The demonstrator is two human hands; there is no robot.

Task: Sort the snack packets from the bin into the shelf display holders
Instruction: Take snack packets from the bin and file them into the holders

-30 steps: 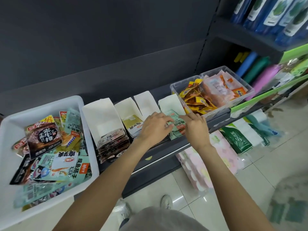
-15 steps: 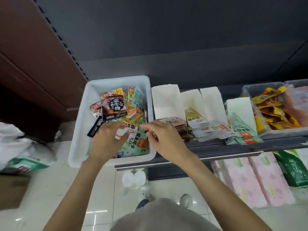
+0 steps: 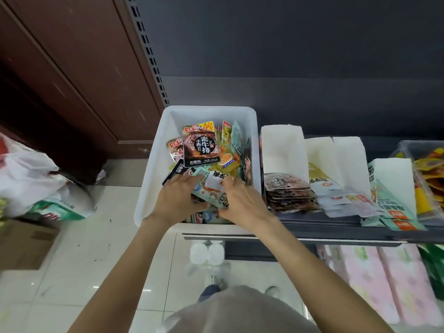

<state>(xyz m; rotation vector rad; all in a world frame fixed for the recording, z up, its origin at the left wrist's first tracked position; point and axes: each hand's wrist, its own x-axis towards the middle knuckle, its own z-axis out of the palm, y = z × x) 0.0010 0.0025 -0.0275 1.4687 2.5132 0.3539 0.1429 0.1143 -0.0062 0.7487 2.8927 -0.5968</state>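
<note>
- Snack packets (image 3: 201, 150) heaped in white bin (image 3: 153, 164), centre of frame; dark brown packet with white characters lies on top toward the bin's far side.
- Left hand (image 3: 179, 197) inside bin near its front, palm down, fingers fairly straight and spread, resting on packets; grip on anything cannot be told.
- Right hand (image 3: 242, 203) just beside the left, fingers bent over a pale green packet (image 3: 217, 197) with a white patch; pinch or just touch not clear.
- White paper display holders (image 3: 283, 150) in a row right of the bin on dark shelf (image 3: 336, 227): first has a stack of dark brown packets (image 3: 288, 191), next ones white packets, far-right one pale green.
- Clear tub (image 3: 430, 164) of yellow-orange packets at right edge.
- Plastic bags (image 3: 31, 174) on tiled floor, left edge; pink wrapped packs (image 3: 374, 284) lower right.
</note>
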